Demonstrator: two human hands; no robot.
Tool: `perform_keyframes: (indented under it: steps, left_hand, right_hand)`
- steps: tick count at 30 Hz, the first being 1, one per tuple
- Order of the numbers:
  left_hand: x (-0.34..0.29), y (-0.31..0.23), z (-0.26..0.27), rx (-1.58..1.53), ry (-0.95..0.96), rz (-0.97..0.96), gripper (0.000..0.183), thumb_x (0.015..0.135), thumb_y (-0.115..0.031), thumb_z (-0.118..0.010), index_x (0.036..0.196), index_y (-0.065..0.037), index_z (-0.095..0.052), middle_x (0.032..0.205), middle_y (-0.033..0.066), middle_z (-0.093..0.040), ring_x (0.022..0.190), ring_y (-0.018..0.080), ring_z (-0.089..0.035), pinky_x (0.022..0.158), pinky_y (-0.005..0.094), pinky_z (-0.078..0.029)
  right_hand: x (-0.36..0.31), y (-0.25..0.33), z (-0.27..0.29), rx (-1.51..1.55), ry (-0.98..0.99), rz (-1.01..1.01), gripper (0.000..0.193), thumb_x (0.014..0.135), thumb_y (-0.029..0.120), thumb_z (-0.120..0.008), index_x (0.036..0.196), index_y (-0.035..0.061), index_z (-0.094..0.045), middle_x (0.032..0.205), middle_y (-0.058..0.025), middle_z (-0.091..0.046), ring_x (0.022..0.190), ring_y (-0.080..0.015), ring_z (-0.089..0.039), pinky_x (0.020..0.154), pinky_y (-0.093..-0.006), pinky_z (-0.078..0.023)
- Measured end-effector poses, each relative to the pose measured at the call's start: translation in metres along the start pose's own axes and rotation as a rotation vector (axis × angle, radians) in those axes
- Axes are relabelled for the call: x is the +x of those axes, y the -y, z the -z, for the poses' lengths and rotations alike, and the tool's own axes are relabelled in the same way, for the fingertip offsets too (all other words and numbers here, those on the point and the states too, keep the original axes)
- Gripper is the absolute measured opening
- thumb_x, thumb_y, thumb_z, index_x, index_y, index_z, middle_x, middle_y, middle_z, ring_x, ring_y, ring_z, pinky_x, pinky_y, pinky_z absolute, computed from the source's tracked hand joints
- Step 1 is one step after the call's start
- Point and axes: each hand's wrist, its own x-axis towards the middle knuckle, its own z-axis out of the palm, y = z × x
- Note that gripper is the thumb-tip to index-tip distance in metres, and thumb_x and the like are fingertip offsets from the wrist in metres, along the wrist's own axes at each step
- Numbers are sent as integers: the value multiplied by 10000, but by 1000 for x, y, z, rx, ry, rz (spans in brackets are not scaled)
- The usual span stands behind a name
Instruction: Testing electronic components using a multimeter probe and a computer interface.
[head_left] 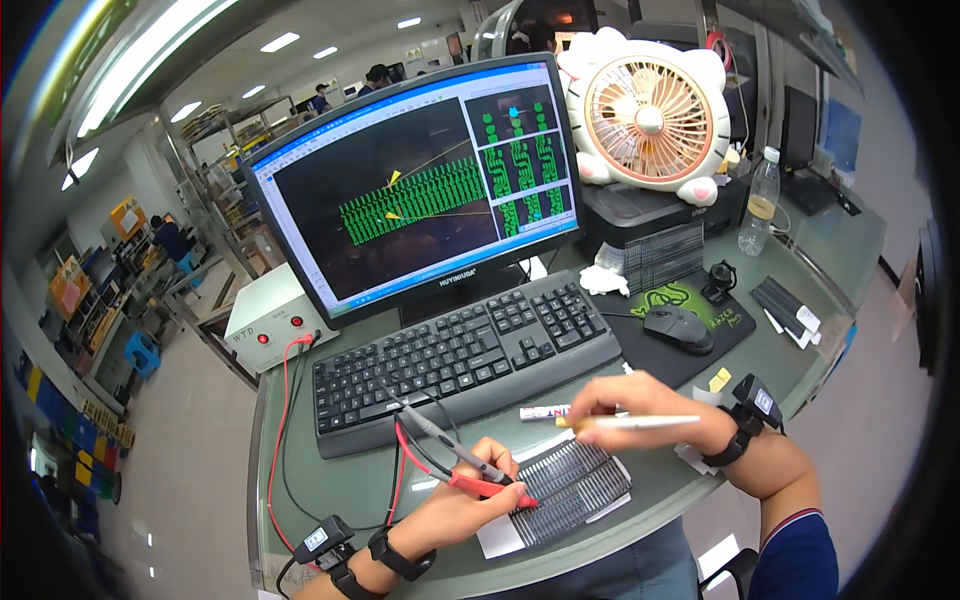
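Observation:
My left hand (462, 508) is closed around two test probes, a red probe (472, 484) and a grey probe (440, 436). The red tip is at a dark panel (575, 492) with rows of fine strips, which looks like a circuit board. A white sheet (500, 538) shows from under the panel. Above the panel's far right side, my right hand (632, 398) pinches a slim white pen-like tool (655, 422) lying crosswise. Just beyond, a white marker (541, 412) rests on the glass-topped table, partly hidden by that hand.
A black keyboard (465, 360) stands before a monitor (400, 285) with green strip patterns. Right of it are a mouse (678, 329) on a mat, a bottle (760, 205), dark strips (785, 305) and a fan (648, 120). Leads run from a white box (275, 320) on the left.

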Motion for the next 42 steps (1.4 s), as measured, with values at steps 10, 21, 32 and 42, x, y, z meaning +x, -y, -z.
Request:
perform_keyframes:
  steps: [10,21,32,42]
  left_hand:
    - [5,5,11,-73,35,-78,239,870,-57,-627,920,-87,-395,878,14,-496,776,64,-478,677,223,-421]
    - [8,-1,11,111,57,-37,119,866,-110,-588,936,-22,-626,913,24,-565,804,81,-564,717,231,-459]
    - [5,-3,9,-59,56,-39,141,877,-84,-578,922,-6,-686,1150,100,-538,920,130,-597,805,269,-513]
    - [7,2,14,-65,128,-64,156,898,-99,-571,941,-3,-686,1187,112,-539,941,147,-611,843,283,-533]
  right_hand:
    - [27,-31,32,-374,-36,-105,129,878,219,-617,923,99,-607,727,-91,-649,680,-270,-656,595,-386,-490]
    - [9,-25,21,-676,283,-178,227,758,135,-702,944,71,-589,836,-101,-652,781,-321,-651,642,-415,-507]
    - [19,0,-35,612,33,-392,336,827,138,-749,1078,37,-550,923,-22,-616,884,-90,-611,757,-234,-507]
    - [18,-3,-39,407,-22,-349,270,797,175,-788,918,27,-597,894,-40,-620,795,-80,-562,659,-224,-422]
